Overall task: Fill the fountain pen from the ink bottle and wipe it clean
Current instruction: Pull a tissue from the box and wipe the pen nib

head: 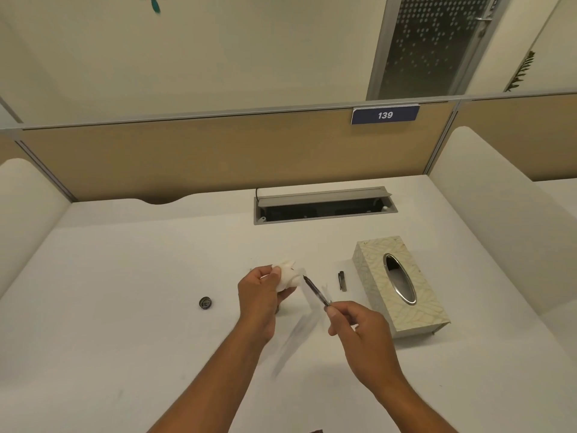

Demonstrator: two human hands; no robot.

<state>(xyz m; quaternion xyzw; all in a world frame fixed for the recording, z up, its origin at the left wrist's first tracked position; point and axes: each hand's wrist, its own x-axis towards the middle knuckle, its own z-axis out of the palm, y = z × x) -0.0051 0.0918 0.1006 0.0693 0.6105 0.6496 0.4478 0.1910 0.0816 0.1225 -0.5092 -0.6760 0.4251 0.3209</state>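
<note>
Desk (131,307): tissue box (402,285) right, bottle cap (205,303) left, pen cap (342,280) off. Left hand (260,296) clutches crumpled tissue (288,275); right hand (359,326) pinches fountain pen (316,290), nib just beside tissue. Ink bottle unseen. Judged: wiping stage; recapping left.

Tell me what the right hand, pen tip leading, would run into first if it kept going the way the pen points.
Most likely the crumpled tissue in the left hand. The right hand aims the pen up-left at it; depth is uncertain.

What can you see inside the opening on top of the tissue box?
Through the oval metal-rimmed slot of the tissue box only a dim pale interior shows, perhaps tissue. How much remains cannot be seen; the box walls cover it.
</note>
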